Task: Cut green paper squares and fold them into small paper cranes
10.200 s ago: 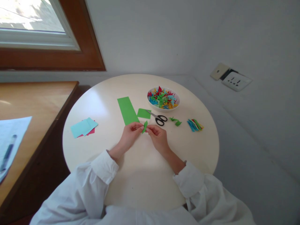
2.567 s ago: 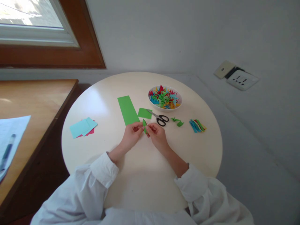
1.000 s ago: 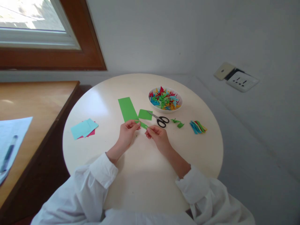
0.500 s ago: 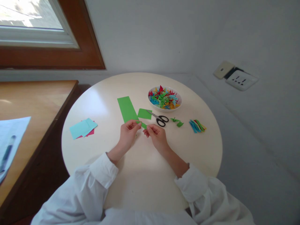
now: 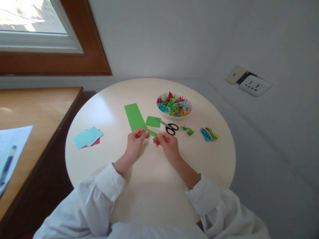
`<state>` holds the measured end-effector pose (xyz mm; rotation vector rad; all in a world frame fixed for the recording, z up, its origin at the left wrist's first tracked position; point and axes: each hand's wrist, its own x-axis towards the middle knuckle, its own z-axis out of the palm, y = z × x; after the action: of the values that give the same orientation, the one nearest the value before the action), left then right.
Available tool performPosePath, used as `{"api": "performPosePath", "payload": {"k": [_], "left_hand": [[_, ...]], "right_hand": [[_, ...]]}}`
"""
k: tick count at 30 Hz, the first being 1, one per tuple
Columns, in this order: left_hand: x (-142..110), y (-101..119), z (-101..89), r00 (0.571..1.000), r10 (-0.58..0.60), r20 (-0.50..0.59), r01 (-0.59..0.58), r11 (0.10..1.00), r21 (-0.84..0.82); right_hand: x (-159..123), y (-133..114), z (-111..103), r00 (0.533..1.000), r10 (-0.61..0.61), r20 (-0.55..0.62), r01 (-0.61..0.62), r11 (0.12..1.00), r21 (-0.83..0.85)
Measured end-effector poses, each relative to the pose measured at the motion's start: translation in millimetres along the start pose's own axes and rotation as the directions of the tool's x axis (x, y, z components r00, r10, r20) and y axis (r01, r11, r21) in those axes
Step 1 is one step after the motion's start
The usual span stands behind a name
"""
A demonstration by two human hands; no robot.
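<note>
A small folded piece of green paper (image 5: 153, 133) is stretched between my two hands, just above the table. My left hand (image 5: 135, 142) pinches its left end between thumb and fingers. Its right end is pinched by my right hand (image 5: 169, 146). Behind my left hand lies a long green paper strip (image 5: 135, 116), its near end hidden by the fingers. A green paper rectangle (image 5: 153, 121) lies just beyond the held piece, and the blade tip of black-handled scissors (image 5: 169, 127) rests over it. Two small folded green pieces (image 5: 188, 130) sit right of the scissors.
A white bowl (image 5: 174, 117) full of colourful paper cranes stands at the back of the round white table (image 5: 139, 199). Colourful paper strips (image 5: 208, 134) lie at the right. Light blue and pink sheets (image 5: 87, 137) lie at the left. A wooden desk (image 5: 45, 109) adjoins.
My right hand has shifted slightly to the right, and more of the green paper shows between the hands. Both hands keep their pinch. The whole view has shifted a little.
</note>
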<state>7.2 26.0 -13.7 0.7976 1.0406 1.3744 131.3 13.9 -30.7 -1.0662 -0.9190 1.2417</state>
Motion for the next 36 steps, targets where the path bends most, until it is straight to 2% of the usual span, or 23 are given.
{"api": "performPosePath", "payload": {"k": [5,8,11,15,20,25,29,36], "left_hand": [[3,0,-2.1,0.990,-0.135,-0.025,0.129,0.976,-0.174],[3,0,-1.4,0.973,-0.228,0.043,0.231,0.940,-0.251],[2,0,1.3,0.959,-0.258,0.115,0.281,0.914,-0.294],[-1,2,5.6,0.951,-0.275,0.142,0.304,0.913,-0.273],[0,11,10.3,0.966,-0.222,0.135,0.244,0.954,-0.174],[6,22,17.2,0.984,-0.110,0.138,0.113,0.993,-0.015],[9,21,20.4,0.994,-0.032,0.105,0.029,0.999,0.023],[11,10,11.9,0.996,-0.064,0.054,0.062,0.997,0.041]], "right_hand": [[1,1,0,1.000,-0.013,0.008,0.013,0.998,0.056],[1,2,2,0.999,-0.037,0.034,0.037,0.999,-0.014],[2,3,4,0.994,-0.087,0.069,0.093,0.992,-0.085],[6,1,3,0.989,-0.142,0.050,0.148,0.978,-0.145],[12,-4,6,0.977,-0.214,0.004,0.210,0.954,-0.214],[23,-11,11,0.962,-0.271,-0.008,0.261,0.933,-0.246],[27,-10,13,0.951,-0.309,-0.006,0.297,0.921,-0.250],[26,6,9,0.954,-0.299,-0.008,0.281,0.905,-0.320]]}}
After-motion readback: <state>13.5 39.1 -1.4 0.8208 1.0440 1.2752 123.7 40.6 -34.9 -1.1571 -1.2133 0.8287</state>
